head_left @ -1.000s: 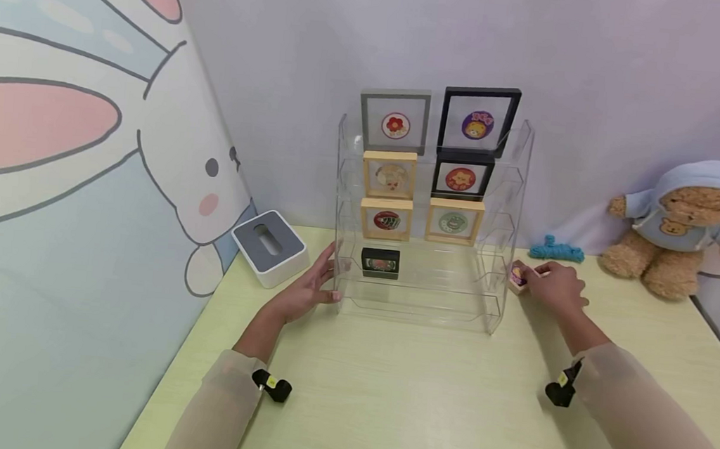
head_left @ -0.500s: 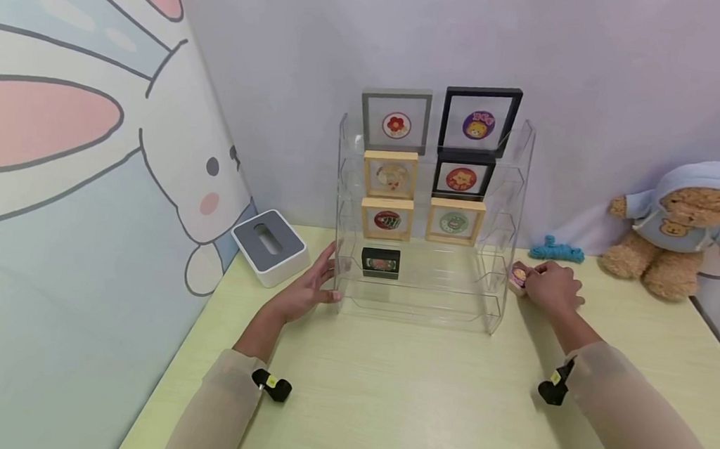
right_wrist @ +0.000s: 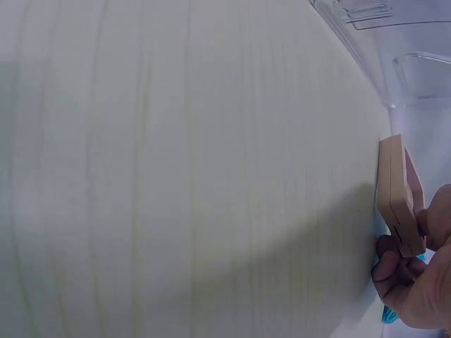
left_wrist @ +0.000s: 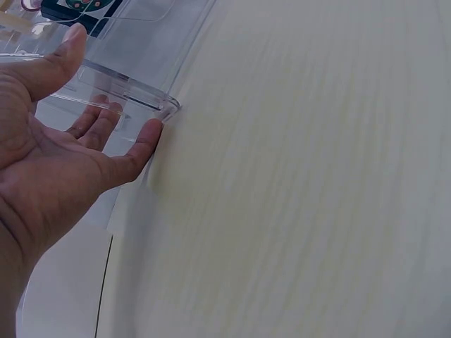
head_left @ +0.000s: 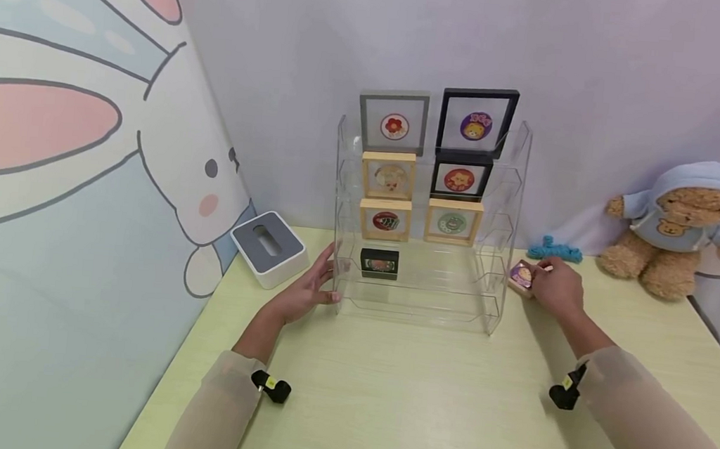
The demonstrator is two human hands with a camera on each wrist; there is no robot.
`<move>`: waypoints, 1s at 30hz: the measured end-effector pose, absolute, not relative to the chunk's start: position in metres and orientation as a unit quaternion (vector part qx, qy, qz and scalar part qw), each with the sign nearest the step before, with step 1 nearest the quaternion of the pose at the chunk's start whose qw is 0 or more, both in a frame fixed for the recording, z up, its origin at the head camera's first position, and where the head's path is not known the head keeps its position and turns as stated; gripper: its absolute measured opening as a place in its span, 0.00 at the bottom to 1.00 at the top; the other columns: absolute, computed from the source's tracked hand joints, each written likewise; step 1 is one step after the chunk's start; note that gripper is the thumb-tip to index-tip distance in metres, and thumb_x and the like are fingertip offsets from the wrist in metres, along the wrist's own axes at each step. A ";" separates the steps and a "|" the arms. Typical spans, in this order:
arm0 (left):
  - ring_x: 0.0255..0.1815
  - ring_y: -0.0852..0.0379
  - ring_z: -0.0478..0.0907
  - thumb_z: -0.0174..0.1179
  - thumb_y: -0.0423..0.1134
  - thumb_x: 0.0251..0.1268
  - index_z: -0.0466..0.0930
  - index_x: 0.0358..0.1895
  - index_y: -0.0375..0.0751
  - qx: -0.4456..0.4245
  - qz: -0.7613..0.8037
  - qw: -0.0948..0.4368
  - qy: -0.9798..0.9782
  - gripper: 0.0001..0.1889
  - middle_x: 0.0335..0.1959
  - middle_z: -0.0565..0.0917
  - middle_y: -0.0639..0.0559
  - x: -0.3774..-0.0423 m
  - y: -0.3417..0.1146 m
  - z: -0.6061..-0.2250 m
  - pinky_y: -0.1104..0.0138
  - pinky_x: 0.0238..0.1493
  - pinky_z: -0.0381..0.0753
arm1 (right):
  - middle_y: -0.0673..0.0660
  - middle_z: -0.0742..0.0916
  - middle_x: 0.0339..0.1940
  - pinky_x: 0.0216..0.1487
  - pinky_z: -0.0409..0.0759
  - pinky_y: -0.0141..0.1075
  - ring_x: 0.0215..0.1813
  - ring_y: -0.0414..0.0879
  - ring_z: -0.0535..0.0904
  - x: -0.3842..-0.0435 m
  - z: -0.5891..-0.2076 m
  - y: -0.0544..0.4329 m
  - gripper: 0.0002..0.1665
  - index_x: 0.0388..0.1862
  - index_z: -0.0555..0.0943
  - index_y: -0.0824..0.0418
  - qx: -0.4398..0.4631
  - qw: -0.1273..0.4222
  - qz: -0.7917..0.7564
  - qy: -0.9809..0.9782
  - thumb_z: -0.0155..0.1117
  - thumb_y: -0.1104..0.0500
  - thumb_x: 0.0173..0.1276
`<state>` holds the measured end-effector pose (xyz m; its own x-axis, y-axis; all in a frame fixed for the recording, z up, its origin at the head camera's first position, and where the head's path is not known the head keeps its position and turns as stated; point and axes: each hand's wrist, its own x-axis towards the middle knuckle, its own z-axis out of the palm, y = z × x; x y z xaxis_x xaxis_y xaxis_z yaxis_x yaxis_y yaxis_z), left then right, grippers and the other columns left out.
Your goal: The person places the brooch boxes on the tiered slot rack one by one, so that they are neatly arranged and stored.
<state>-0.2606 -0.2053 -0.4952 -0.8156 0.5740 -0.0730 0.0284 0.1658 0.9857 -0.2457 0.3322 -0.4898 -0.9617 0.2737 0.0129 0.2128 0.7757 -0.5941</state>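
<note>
In the head view a clear acrylic tiered rack (head_left: 416, 313) stands on the table. My left hand (head_left: 305, 295) is at its left side, fingers spread and fairly straight, the thumb by the front edge. In the left wrist view the fingertips of the left hand (left_wrist: 63, 148) are right at the rack's corner (left_wrist: 165, 105). Beside the rack's right side my right hand (head_left: 559, 288) pinches a small light-wood picture frame (head_left: 521, 277) with a purple picture. Seen from the right wrist, thumb and fingers of the right hand (right_wrist: 423, 282) grip the end of the wooden frame (right_wrist: 396, 183).
Grey (head_left: 394, 146), black (head_left: 443, 122) and wooden frames (head_left: 360, 221) fill the upper tiers; a small black frame (head_left: 379, 272) sits on the lowest. A tissue box (head_left: 287, 264) stands left. Blue cord (head_left: 551, 252) and a teddy bear (head_left: 677, 228) are at the right.
The right hand has moved slightly right, and more of the small frame's picture now faces up, out from the fingers. My left hand stays at the rack.
</note>
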 end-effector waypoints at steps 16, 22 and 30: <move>0.95 0.36 0.41 0.67 0.28 0.76 0.29 0.92 0.74 0.209 0.612 0.220 0.730 0.62 0.92 0.49 0.40 -0.260 -0.205 -0.492 0.33 0.87 0.56 | 0.66 0.86 0.38 0.21 0.68 0.36 0.23 0.40 0.70 -0.245 -0.494 0.340 0.20 0.63 0.87 0.68 -0.069 0.167 0.325 -0.928 0.60 0.56 0.86; 0.95 0.36 0.41 0.67 0.28 0.76 0.29 0.92 0.74 0.211 0.611 0.223 0.729 0.62 0.92 0.49 0.40 -0.260 -0.205 -0.493 0.32 0.86 0.58 | 0.64 0.85 0.36 0.26 0.66 0.24 0.30 0.29 0.68 -0.240 -0.493 0.346 0.15 0.56 0.91 0.66 -0.024 0.270 0.310 -0.911 0.65 0.59 0.82; 0.95 0.36 0.42 0.66 0.29 0.77 0.30 0.91 0.77 0.200 0.606 0.223 0.737 0.61 0.92 0.49 0.41 -0.260 -0.206 -0.494 0.32 0.87 0.56 | 0.65 0.86 0.44 0.32 0.62 0.23 0.30 0.21 0.64 -0.232 -0.482 0.348 0.12 0.54 0.92 0.65 -0.001 0.323 0.316 -0.892 0.70 0.62 0.78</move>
<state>-0.2602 -0.2062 -0.4942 -0.8204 0.5652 -0.0868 0.0239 0.1857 0.9823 -0.2316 0.3481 -0.4822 -0.7913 0.2056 0.5759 -0.2025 0.8005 -0.5641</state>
